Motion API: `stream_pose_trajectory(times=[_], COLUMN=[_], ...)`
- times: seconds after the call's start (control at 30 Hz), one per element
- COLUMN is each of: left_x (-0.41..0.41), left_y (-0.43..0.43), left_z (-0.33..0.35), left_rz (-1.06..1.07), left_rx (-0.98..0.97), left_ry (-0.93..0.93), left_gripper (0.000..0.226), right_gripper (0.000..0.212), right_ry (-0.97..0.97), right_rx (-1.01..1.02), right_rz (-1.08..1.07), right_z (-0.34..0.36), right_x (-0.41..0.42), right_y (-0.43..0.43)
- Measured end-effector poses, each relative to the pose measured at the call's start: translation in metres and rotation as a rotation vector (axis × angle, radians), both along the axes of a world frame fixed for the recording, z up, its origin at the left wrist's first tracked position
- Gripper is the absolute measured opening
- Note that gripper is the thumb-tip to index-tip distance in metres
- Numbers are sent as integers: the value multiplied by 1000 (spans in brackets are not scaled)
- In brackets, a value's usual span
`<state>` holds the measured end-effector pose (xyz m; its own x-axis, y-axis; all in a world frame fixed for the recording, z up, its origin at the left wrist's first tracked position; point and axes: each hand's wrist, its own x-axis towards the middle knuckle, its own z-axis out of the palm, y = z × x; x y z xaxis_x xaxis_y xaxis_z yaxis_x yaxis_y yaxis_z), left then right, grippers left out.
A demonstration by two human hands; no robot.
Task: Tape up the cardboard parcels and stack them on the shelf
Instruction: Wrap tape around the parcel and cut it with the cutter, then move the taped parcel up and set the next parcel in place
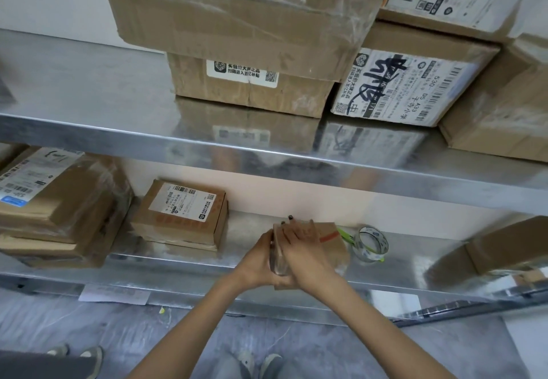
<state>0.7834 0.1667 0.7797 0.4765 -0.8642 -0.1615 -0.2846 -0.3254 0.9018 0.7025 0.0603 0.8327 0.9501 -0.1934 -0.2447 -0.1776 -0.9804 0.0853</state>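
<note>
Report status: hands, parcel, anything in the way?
Left hand grips side of small parcel. Right hand presses flat on top. Parcel sits on lower shelf. Tape roll beside it, not blocking.

At centre frame, a small cardboard parcel (333, 248) sits on the lower steel shelf (184, 263). The left hand (259, 260) cups its left end, while the right hand (302, 251) lies flat on top with its fingers stretched towards the back wall. Just to the parcel's right stands a roll of clear tape (372, 245), tilted on edge. Left of the hands rests a flat labelled box (184, 215), and a film-wrapped stack of parcels (59, 206) fills the left edge. Across the upper half, the upper steel shelf (89, 88) carries stacked cartons, among them a box with black handwriting on its label (409, 88).
</note>
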Motion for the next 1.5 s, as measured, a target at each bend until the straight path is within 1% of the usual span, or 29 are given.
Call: stream_pose_trajectory(times=[0.07, 0.13, 0.17, 0.2, 0.23, 0.27, 0.3, 0.33, 0.37, 0.4, 0.43, 0.47, 0.5, 0.53, 0.6, 0.67, 0.73, 0.8, 0.9, 0.97, 1.13, 1.23, 1.4, 1.43, 1.5], left_x=[1, 5, 7, 8, 10, 11, 12, 14, 17, 19, 21, 21, 22, 22, 21, 17, 9, -3, -23, -39, -96, -137, -198, -210, -224], left_y=[-1, 0, 2, 4, 5, 7, 8, 10, 12, 14, 15, 15, 15, 14, 13, 11, 8, 5, 5, 7, 9, 11, 9, 5, 1], left_z=[1, -2, -3, -4, -2, 0, 1, 3, 5, 9, 13, 18, 23, 28, 38, 46, 53, 62, 82, 102, 153, 177, 229, 244, 262], left_rz=[10, -13, -18, -10, 20, 65, 105, 127, 130, 122, 112, 104, 95, 85, 44, -23, -20, 42, 42, 35, 60, 95, 118, 108, 115], left_rx=[18, 30, 44, 63, 82, 82, 78, 74, 77, 89, 94, 88, 77, 63, 18, -26, -20, -27, -50, -60, -152, -224, -359, -400, -430], left_ry=[-12, -12, 7, 34, 66, 106, 140, 164, 184, 199, 207, 212, 212, 201, 165, 62, -100, -166, -163, -182, -238, -220, -152, -139, -147], left_gripper=[105, 112, 111, 105, 97, 90, 86, 88, 92, 97, 100, 100, 100, 101, 102, 101, 100, 99, 97, 91, 77, 60, 43, 45, 60], right_gripper=[107, 113, 113, 110, 104, 94, 83, 73, 64, 55, 50, 46, 40, 34, 32, 34, 34, 35, 28, 26, 28, 30, 39, 40, 43], right_ry=[136, 231, 245, 219, 139, -5, -212, -420, -571, -640, -637, -590, -552, -558, -638, -731, -787, -837, -905, -933, -992, -1016, -1049, -1073, -1108], right_rx=[45, 156, 231, 298, 338, 349, 369, 415, 486, 586, 679, 777, 872, 960, 1065, 1149, 1160, 1122, 1114, 1134, 1183, 1210, 1216, 1212, 1198], right_rz=[-6, -34, -60, -97, -139, -199, -277, -389, -531, -691, -822, -909, -960, -1000, -1085, -1157, -1151, -1096, -1021, -989, -854, -775, -659, -635, -587], right_z=[8, 19, 26, 30, 32, 32, 31, 26, 25, 23, 22, 21, 21, 20, 24, 25, 33, 41, 56, 66, 97, 115, 153, 165, 188], right_x=[16, 25, 26, 24, 17, 8, -4, -17, -30, -41, -49, -55, -58, -60, -61, -65, -70, -78, -98, -114, -160, -194, -254, -266, -282], right_y=[-6, -16, -21, -26, -30, -34, -36, -40, -42, -43, -43, -42, -40, -38, -33, -29, -26, -25, -26, -28, -34, -35, -47, -52, -59])
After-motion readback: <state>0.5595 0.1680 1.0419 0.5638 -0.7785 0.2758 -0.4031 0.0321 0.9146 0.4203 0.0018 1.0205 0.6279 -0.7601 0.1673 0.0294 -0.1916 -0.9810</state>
